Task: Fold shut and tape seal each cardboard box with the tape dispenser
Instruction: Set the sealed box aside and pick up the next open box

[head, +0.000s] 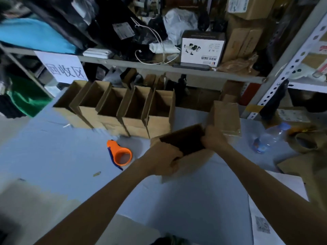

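Note:
An open cardboard box (192,160) lies tilted on the blue-grey table (53,156), its dark opening facing up and away. My left hand (164,160) grips its near left corner. My right hand (213,137) holds the box's far right edge, where a tall flap (225,114) stands up behind it. The orange tape dispenser (120,153) lies on the table to the left of the box, a short way from my left hand. Behind stands a row of several open cardboard boxes (123,110) with flaps up.
A clear plastic bottle (270,137) lies on its side at right, next to crumpled brown paper (306,140). A metal shelf (159,66) packed with bags and boxes runs along the back. White paper sheets (276,209) lie at the near right.

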{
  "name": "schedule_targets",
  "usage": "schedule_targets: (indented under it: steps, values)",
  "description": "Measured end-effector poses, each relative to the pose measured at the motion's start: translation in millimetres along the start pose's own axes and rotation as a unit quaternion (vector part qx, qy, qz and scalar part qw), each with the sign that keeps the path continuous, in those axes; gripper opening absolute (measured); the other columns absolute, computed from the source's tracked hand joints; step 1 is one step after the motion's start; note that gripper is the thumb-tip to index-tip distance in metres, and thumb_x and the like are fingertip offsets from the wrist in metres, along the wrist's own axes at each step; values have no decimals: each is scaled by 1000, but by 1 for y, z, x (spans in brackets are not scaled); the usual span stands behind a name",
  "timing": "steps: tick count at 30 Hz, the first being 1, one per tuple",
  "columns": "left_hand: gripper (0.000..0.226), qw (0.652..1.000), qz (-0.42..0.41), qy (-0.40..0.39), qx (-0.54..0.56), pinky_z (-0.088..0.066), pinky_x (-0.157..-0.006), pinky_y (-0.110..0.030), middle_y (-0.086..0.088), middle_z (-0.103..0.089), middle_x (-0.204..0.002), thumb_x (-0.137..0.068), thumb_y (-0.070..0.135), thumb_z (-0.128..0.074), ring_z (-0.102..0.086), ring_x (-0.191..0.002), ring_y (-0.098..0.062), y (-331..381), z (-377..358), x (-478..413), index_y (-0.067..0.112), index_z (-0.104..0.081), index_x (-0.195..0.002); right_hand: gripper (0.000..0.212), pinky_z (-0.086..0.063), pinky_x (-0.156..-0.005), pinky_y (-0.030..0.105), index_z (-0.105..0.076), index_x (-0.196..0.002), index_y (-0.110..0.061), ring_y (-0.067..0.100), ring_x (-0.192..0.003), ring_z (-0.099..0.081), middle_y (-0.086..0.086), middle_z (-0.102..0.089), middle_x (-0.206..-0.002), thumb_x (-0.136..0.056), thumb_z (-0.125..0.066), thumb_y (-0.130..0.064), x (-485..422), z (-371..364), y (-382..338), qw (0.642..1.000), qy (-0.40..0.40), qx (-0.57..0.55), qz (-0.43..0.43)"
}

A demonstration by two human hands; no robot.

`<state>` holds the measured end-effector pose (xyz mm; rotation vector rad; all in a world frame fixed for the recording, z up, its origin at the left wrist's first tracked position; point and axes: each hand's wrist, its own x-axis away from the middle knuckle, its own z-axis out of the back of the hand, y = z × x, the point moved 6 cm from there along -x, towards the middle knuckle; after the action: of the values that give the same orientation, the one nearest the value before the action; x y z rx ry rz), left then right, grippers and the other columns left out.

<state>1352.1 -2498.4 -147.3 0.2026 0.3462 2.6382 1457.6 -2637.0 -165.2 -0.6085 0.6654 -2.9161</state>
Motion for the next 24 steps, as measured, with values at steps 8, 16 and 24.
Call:
schedule_targets:
  steps: [8, 16, 24]
  values:
    - [61, 821, 407, 285, 281, -41, -94, -25, -4, -45, -131, -78, 36, -75, -42, -121, -19, -75, 20, 109, 21, -47, -130, 26, -47, -78, 37, -54, -114, -8, 32, -101, -56, 13, -58, -112, -90, -47, -11, 53, -30, -52, 999, 40, 1, 32]
    - [20, 806, 393, 255, 361, -48, -75, -22, -1, -68, -92, -83, 9, -65, -61, -88, -12, -157, 41, 194, 18, -67, -101, 9, -46, -67, 34, -50, -86, -16, 21, -76, -54, 5, -54, -83, -94, -47, -18, 67, -68, -161, 994, 18, -53, 90]
    - [15, 778, 405, 279, 390, -50, -75, -31, -3, -71, -87, -84, 9, -62, -63, -84, -17, -265, 60, 273, 14, -74, -94, 11, -46, -68, 29, -50, -81, -20, 17, -75, -55, 0, -53, -79, -90, -56, -20, 72, -139, -263, 983, 29, -176, 43]
